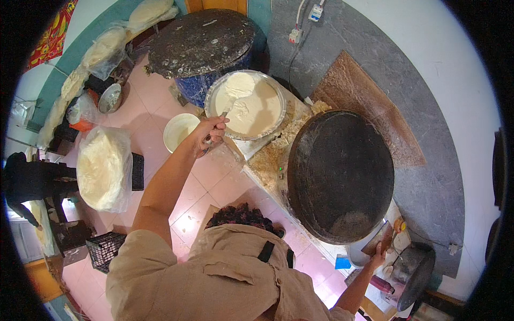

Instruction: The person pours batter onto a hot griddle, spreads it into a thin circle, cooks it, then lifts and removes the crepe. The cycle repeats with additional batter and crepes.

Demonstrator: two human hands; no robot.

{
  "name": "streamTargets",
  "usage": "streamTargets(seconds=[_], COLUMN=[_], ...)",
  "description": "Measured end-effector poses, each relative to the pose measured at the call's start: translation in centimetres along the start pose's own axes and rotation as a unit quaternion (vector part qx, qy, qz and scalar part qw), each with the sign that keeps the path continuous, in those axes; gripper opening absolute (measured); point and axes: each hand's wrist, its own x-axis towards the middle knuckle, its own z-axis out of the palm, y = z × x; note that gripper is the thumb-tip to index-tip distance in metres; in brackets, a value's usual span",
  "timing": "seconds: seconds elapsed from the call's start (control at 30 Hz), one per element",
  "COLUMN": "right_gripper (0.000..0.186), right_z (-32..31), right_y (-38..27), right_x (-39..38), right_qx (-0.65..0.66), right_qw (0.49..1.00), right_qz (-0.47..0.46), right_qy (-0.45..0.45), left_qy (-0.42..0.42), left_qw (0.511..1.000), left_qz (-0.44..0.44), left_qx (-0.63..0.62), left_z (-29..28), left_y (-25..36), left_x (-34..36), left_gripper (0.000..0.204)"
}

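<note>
My left hand (211, 131) is closed around the handle of a ladle (227, 107), whose scoop dips into white batter in a wide metal basin (213, 91). The basin stands on a crumb-strewn counter beside a large round black griddle (340, 174). My right hand (377, 260) reaches down at the lower right and rests on the end of a brown wooden piece (375, 242) just below the griddle; whether it grips it I cannot tell. My head and tan shirt fill the lower middle of the view.
A white bowl (179, 131) sits on the pink tiled floor below my left hand. A dark round lid covers a blue barrel (201, 40). A bagged stack of thin flatbreads (104, 168) and black crates (104, 249) stand at left.
</note>
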Motion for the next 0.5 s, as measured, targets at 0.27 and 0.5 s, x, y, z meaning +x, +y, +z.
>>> streamTargets(seconds=[0.27, 0.5], right_gripper=[0.048, 0.048], right_z=[3.6, 14.3], right_y=[-3.5, -11.9], right_x=[-1.9, -4.0], right_qx=[-0.128, -0.142], right_qw=[0.982, 0.961], right_qz=[-0.115, -0.18], right_qy=[-0.076, -0.156], left_qy=[0.045, 0.001], left_qw=[0.974, 0.998], left_qz=[-0.019, 0.0], left_qx=[0.223, 0.057], left_z=[-1.1, -1.3], left_y=[2.6, 2.4], left_x=[-2.4, -2.7], left_gripper=[0.05, 0.03])
